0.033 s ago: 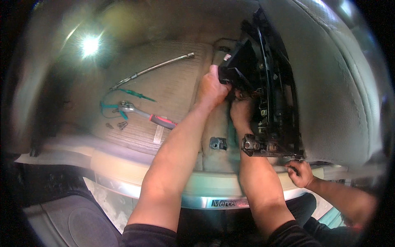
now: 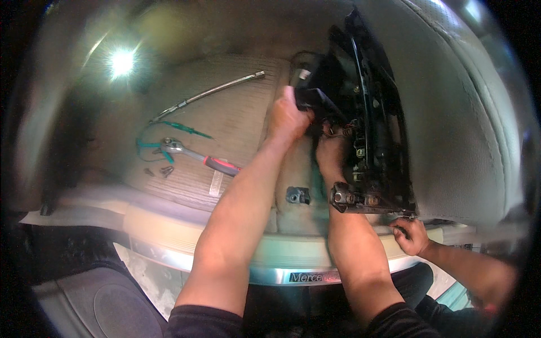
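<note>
"What's biggest in there?"

"The pale seat (image 2: 459, 124), tipped so that its black metal underframe (image 2: 369, 129) faces left. Then the ribbed floor mat (image 2: 242, 121)."

"And the black piece (image 2: 316, 100)?"

"It's at the underframe's left side, toward the far end. Probably thin plastic: light, stiff, a little slippery, liable to crack if twisted. I'd hold it by its broad near edge, clear of the wires (image 2: 347, 129)."

"How do the hands stand?"

"The left hand (image 2: 288, 115) is clamped on the piece's left corner. The right hand (image 2: 329, 143) reaches in beside the wires, its fingertips lost in shadow, so I can't tell whether they're closed. (Another person's hand (image 2: 412, 236) is curled near the underframe's near end.)"

"Any containers?"

"None I can make out; whether the black piece is hollow or holds anything, I can't say. Tools lie loose on the mat: a long steel bar (image 2: 217, 89), a ratchet (image 2: 198, 156), a green pen-shaped tool (image 2: 187, 129) and, smallest, some bolts (image 2: 167, 170)."
</note>
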